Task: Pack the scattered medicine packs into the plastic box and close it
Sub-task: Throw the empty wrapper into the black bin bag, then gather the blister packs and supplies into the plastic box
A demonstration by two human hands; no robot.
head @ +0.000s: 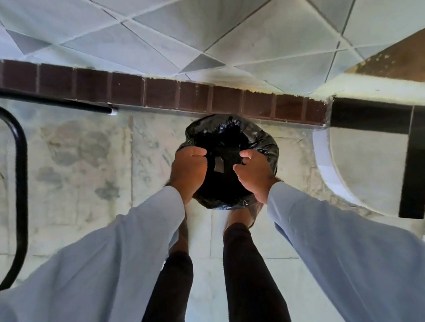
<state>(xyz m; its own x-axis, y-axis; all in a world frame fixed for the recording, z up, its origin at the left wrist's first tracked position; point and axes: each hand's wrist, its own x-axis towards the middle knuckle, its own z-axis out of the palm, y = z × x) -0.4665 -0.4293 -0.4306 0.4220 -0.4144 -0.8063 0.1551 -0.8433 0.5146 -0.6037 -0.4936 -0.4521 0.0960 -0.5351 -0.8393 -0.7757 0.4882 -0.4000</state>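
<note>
Both hands, the left hand (pixel 189 171) and the right hand (pixel 254 173), hold a black plastic bag (pixel 230 141) over the floor (pixel 82 166), fingers curled tight on its top edge; no medicine packs or plastic box show. The thin bag might rip or slip if one hand pulls too hard; then whatever is inside could fall out.

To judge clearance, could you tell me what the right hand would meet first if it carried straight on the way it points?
Probably the black plastic bag: the right hand already grips its rim, pointing inward.

Bag (pixel 233 157) between both hands, above the floor (pixel 82 166).
</note>
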